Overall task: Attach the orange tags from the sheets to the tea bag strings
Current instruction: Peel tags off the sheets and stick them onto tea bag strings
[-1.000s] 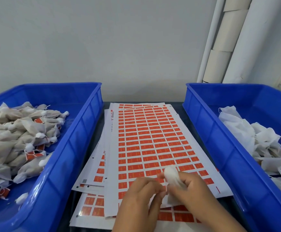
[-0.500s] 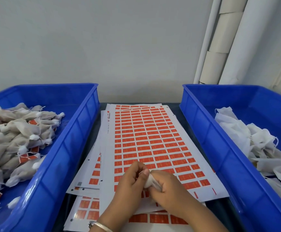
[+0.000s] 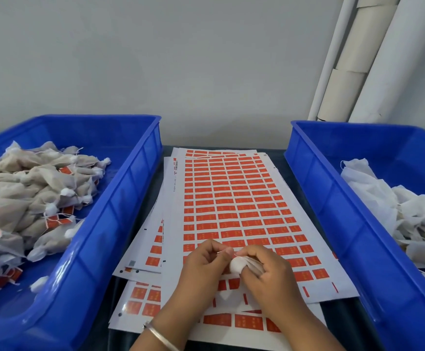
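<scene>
We count two blue plastic bins (image 3: 120,214) (image 3: 338,206) flanking the stacked white sheets of orange tags (image 3: 231,198). Over the sheets' near edge, the right hand (image 3: 264,272) grips a white tea bag (image 3: 238,264); the left hand (image 3: 204,264) apparently pinches its string, now drawn slightly leftward.

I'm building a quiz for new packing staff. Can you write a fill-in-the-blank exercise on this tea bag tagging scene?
1. The right hand holds a white ____.
2. The left hand pinches the bag's ____.
3. Tea bags carrying orange tags lie in the blue bin on the ____ side.
4. The sheets lie ____ the two bins.

Missing words: tea bag; string; left; between
</scene>
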